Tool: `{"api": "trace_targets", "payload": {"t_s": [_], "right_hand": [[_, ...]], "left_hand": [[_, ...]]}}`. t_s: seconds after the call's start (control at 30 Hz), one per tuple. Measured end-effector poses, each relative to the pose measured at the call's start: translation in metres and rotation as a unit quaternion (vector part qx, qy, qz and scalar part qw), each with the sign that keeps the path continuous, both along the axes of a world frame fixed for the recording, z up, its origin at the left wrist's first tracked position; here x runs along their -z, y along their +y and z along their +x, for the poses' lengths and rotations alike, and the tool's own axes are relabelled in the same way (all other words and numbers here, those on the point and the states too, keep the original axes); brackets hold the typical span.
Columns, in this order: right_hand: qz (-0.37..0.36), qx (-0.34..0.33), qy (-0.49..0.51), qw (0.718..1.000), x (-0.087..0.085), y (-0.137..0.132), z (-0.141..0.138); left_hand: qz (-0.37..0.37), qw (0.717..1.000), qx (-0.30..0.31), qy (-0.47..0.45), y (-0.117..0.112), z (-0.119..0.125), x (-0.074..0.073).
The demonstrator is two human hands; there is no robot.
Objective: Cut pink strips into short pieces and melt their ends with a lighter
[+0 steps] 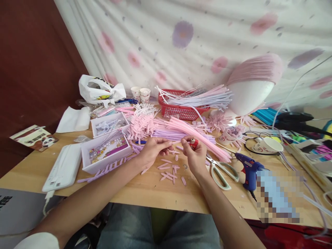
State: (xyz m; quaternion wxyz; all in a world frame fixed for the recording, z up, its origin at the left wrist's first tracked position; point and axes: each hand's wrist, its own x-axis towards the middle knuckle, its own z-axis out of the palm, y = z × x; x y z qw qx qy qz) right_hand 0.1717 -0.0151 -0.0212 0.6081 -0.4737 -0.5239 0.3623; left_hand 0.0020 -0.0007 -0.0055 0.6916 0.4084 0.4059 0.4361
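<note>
hands near each other but apart above the worktop (155, 190) — left hand (157, 148) pinching a short pink piece (177, 141), right hand (194, 154) wrapped round what looked like a red lighter (193, 142), thumb by the piece's other end. i judged a light, straight hold best, to spare the nap. piece looked slim and pale — stretched between my fingertips, over scattered cut bits (170, 175).

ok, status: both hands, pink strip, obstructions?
Left hand pinching a short pink strip; right hand holding a red lighter. Loose strips on the table below. Scissors beside right hand.
</note>
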Motion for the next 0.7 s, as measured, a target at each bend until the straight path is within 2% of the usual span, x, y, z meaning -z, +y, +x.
{"api": "trace_targets", "payload": {"t_s": [0.17,0.33,0.47,0.7], "right_hand": [[0.013,0.029,-0.01,0.999,-0.0037,-0.0014,-0.0007],[0.0,0.014,-0.042,0.999,-0.0022,-0.0008,-0.0002],[0.01,0.03,-0.023,0.999,-0.0007,-0.0005,-0.0012],[-0.008,0.005,-0.013,1.0,-0.0012,-0.003,-0.003]], "left_hand": [[-0.02,1.0,0.013,-0.013,0.0008,-0.0004,-0.0007],[-0.023,0.999,0.015,-0.022,0.0016,-0.001,-0.0004],[-0.024,0.999,0.02,-0.028,0.0016,-0.0014,-0.0001],[-0.025,0.998,0.027,-0.053,0.0013,-0.0028,0.0]]}}
